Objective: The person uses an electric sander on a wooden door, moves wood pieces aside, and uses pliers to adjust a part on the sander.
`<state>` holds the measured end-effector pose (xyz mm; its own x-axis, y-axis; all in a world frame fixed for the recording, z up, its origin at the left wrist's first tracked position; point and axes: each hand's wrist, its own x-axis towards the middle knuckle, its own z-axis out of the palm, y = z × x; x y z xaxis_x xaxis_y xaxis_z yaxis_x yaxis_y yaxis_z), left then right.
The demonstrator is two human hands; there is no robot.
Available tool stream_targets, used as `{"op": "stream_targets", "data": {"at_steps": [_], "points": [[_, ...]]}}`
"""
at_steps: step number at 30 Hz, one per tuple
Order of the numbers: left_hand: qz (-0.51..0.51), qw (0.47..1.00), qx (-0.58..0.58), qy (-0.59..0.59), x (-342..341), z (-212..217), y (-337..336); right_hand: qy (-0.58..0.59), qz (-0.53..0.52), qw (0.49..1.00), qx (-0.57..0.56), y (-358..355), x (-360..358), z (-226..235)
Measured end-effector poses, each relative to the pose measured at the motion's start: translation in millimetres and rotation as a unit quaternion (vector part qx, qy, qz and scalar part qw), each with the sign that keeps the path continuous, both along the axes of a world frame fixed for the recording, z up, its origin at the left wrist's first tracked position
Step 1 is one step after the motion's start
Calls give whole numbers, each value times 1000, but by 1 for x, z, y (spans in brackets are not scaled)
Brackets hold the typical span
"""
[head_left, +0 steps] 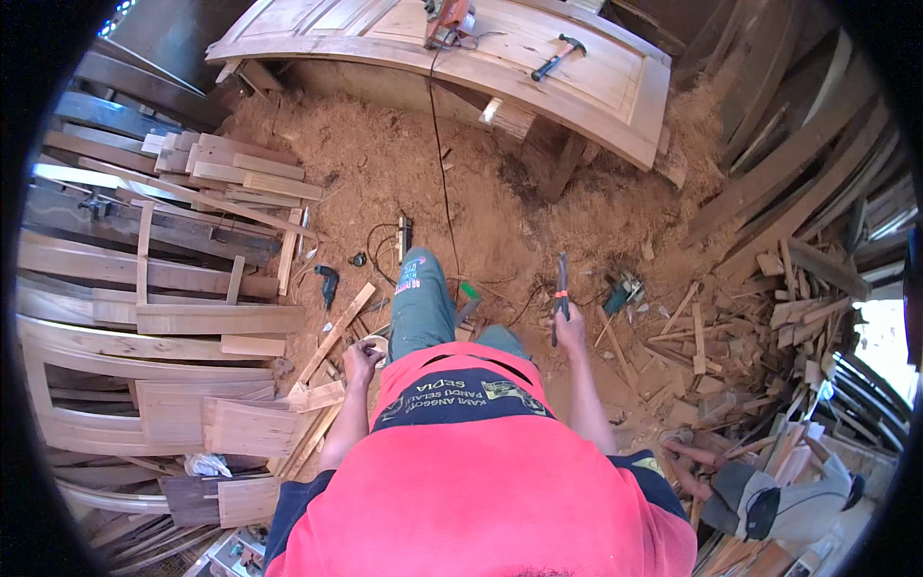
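My right hand (pixel 570 329) is closed around a long hand tool (pixel 561 286) with a grey metal end and a red-and-black handle; its exact kind is unclear. The metal end points away from me, over the sawdust floor. Near my left knee, my left hand (pixel 361 363) has its fingers curled together. Beside those fingers shows a pale rounded thing (pixel 380 346), partly hidden by my leg and too small to name. Whatever my left fingers hold cannot be made out.
Ahead lies a large panelled wooden door (pixel 404 34) bearing a hammer (pixel 559 58) and a red power tool (pixel 449 21). A cord (pixel 439 144) runs down toward a power strip (pixel 405 236). A drill (pixel 328 285), stacked boards (pixel 216 317) and offcuts flank me. Another person (pixel 793 500) is at lower right.
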<state>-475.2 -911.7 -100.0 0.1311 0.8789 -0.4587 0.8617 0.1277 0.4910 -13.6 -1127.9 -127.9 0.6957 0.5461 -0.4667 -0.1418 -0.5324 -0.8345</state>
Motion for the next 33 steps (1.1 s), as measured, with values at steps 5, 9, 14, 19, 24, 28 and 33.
{"op": "stream_targets", "data": {"at_steps": [5,9,14,19,24,28,33], "points": [[54,994,-87,-22,44,-19,89,39,12,997,70,121,4,50],[18,996,38,84,84,-46,194,128,4,984,126,247,7,83],[-31,997,13,71,172,10,352,45,122,991,24,403,26,102],[-127,975,-33,-177,252,40,523,-103,205,971,62,551,44,143],[-133,889,-187,-396,361,153,577,-125,219,962,106,666,45,184],[-49,856,-198,-475,402,165,618,-193,176,942,209,744,33,195],[67,806,-251,-533,405,175,718,-206,336,880,264,806,80,230]]}}
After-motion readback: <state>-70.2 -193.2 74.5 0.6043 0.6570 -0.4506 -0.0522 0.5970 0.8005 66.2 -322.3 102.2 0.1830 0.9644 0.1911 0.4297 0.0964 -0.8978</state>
